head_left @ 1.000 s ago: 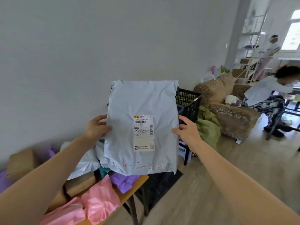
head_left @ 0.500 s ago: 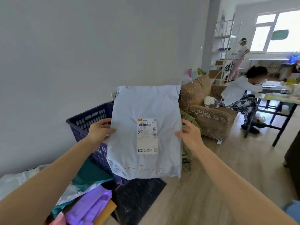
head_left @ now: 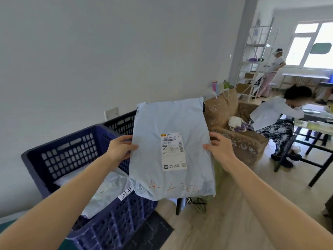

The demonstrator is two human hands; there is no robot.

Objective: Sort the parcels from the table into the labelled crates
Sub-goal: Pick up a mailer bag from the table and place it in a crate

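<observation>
While the left hand [head_left: 119, 150] and right hand [head_left: 220, 150] pinch its nine and three o'clock edges, a crinkled, rectangular pale-blue plastic parcel [head_left: 171, 121] hangs upright, with a navy lattice crate [head_left: 59, 156] at eight o'clock.

A home living room: patterned sofa [head_left: 239, 141], wood floor [head_left: 225, 222], window [head_left: 313, 46], metal shelving [head_left: 255, 56].

Both forearms extend forward; left hand [head_left: 120, 150] and right hand [head_left: 221, 151] pinch opposite edges of the parcel [head_left: 171, 120], thumbs in front.
</observation>
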